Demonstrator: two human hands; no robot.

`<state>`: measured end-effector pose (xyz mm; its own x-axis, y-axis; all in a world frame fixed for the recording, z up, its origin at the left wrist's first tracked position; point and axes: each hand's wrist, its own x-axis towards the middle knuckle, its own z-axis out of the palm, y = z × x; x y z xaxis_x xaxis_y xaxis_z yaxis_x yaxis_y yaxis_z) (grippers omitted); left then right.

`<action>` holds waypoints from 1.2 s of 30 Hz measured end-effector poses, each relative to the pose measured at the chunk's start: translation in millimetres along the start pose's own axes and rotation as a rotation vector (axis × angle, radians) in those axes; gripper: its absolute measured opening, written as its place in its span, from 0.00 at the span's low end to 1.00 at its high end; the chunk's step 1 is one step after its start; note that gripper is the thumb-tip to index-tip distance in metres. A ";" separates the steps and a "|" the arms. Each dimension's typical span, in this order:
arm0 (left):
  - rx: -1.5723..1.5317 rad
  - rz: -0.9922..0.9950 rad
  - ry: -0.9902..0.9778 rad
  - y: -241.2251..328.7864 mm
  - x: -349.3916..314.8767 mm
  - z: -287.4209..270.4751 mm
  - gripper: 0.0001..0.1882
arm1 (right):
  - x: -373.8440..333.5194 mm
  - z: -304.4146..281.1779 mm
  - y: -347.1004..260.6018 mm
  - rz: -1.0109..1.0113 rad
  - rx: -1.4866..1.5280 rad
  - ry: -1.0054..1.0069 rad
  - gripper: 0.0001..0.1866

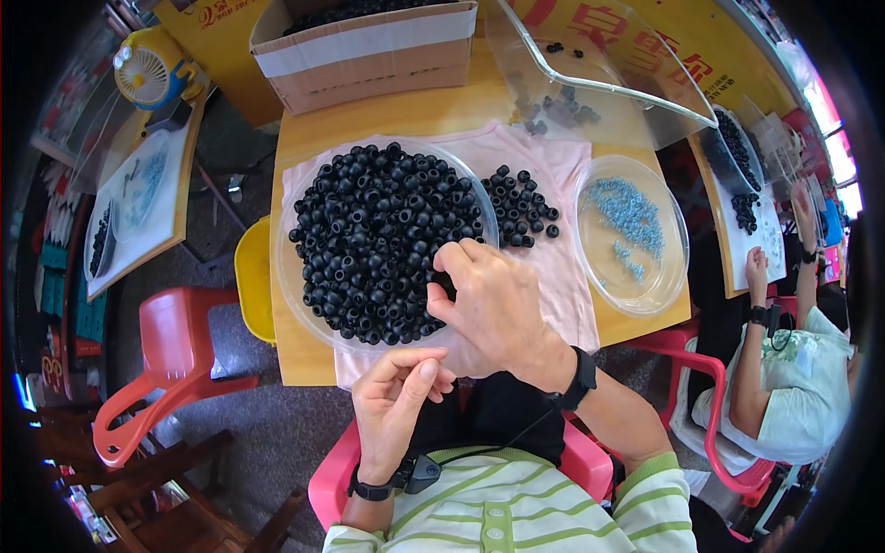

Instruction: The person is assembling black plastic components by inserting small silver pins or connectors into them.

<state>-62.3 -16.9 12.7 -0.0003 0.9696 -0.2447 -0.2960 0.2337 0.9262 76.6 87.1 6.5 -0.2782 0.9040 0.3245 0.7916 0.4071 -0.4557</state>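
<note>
- Black beads (pixel 387 244) fill a clear bowl (pixel 285 300) in front of the person, heaped in the middle.
- The right hand (pixel 498 300) is over the bowl's lower right edge, its fingertips at the beads nearest that side; most of the heap lies left of and beyond them.
- Its thumb and forefinger curl toward each other, with a dark gap showing between their tips; I cannot tell whether a bead is gripped there.
- The left hand (pixel 398 405) is by the bowl's near edge, just below the right hand, with the beads beyond its fingertips.
- Its fingers are bent and bunched, thumb close to forefinger; I cannot tell whether anything small is pinched between them.
- Loose beads (pixel 525 210) lie beside the bowl on a pink cloth (pixel 564 300), beyond the right hand.
- A clear tray (pixel 636 300) of blue pieces (pixel 627 214) is farther right, apart from both hands.
- Across the table (pixel 302 367) stands a cardboard box (pixel 369 74).
</note>
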 end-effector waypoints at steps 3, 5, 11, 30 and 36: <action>0.001 0.015 -0.001 0.0 0.9 0.8 0.09 | 1.4 -1.2 0.8 0.015 0.041 0.035 0.10; -0.006 0.045 0.044 0.7 -1.1 1.9 0.09 | -2.3 -11.9 -1.7 0.001 0.139 0.025 0.10; 0.027 0.197 0.071 -4.9 4.6 10.5 0.14 | -20.9 -52.3 -9.3 0.065 0.305 -0.082 0.11; -0.083 0.062 -0.015 -1.6 34.4 41.3 0.13 | -51.2 -75.9 14.0 0.063 0.245 0.009 0.12; -0.049 0.098 -0.050 -15.3 31.1 54.8 0.14 | -64.1 -71.2 39.8 0.147 0.052 0.057 0.09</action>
<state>-5.4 13.6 6.7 0.0160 0.9903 -0.1378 -0.3433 0.1349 0.9295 164.6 36.1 26.6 -0.1286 0.9462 0.2968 0.7916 0.2782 -0.5440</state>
